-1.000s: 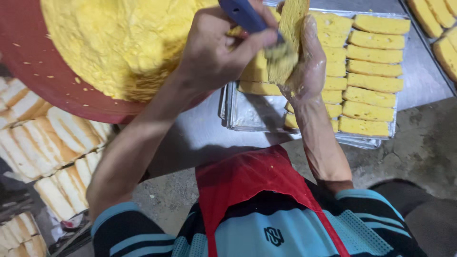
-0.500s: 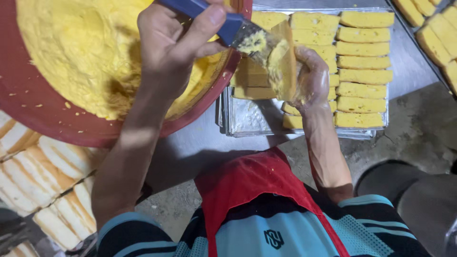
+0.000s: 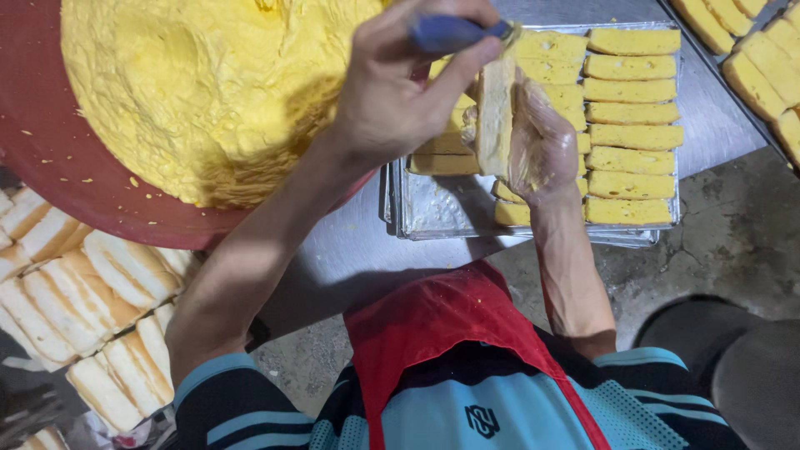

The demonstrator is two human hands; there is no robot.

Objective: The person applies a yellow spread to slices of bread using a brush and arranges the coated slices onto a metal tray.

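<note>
The left hand [image 3: 400,92] clenches a blue-handled spreader [image 3: 454,33], while the gloved right hand [image 3: 542,142] grips a bread slice [image 3: 496,112] upright over the metal tray's [image 3: 442,212] left edge, face exposed for coating.

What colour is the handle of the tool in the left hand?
Blue; the handle shows best in the head view.

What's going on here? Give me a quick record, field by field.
Left hand: grips a blue-handled spreader
Right hand: in a clear glove, holds a bread slice upright
Basin: red, heaped with yellow spread
Metal tray: rows of coated slices
Lower left: plain bread slices
</note>
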